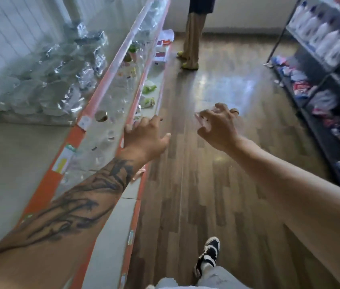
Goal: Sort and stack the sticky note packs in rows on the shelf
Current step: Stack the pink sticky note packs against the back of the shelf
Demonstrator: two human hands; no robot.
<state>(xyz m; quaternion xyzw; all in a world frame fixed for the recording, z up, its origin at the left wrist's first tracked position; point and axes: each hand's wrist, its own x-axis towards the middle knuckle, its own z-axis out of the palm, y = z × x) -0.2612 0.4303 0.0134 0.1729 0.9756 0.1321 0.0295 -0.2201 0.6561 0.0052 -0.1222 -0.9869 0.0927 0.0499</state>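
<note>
Wood-plank flooring (217, 184) runs down a shop aisle, with a black-and-white shoe (207, 255) nearest. Above it two bare forearms reach forward: the left hand (146, 138) hangs by the orange-edged shelf (77, 140), fingers loosely curled, holding nothing — the right hand (217, 130) is clawed over the floor, also empty. No sticky note packs can be made out (the frame is blurred). Farther off, wrapped white plates (46, 94), a dark rack (321, 65) of bottles, and another person's legs (191, 38).

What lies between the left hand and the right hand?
Only bare wooden floor shows between the left hand and the right hand in the head view.
</note>
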